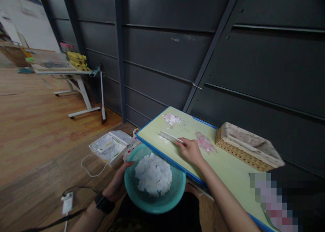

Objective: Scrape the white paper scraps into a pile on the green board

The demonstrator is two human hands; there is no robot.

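My left hand (117,184) grips the rim of a teal bowl (175,194) and holds it just below the near edge of the table. The bowl holds a heap of white paper scraps (153,174). My right hand (191,151) rests on the pale green tabletop (228,164), fingers closed on the end of a flat white ruler-like strip (169,136). The strip lies on the table near its blue edge. More white scraps (172,118) lie at the table's far corner. A pinkish patch (205,143) sits beside my right hand.
A woven basket with a cloth lining (247,147) stands on the table to the right. An open white box (109,147), a cable and a charger (67,202) lie on the wooden floor. Another table (61,69) stands far left. A dark panelled wall runs behind.
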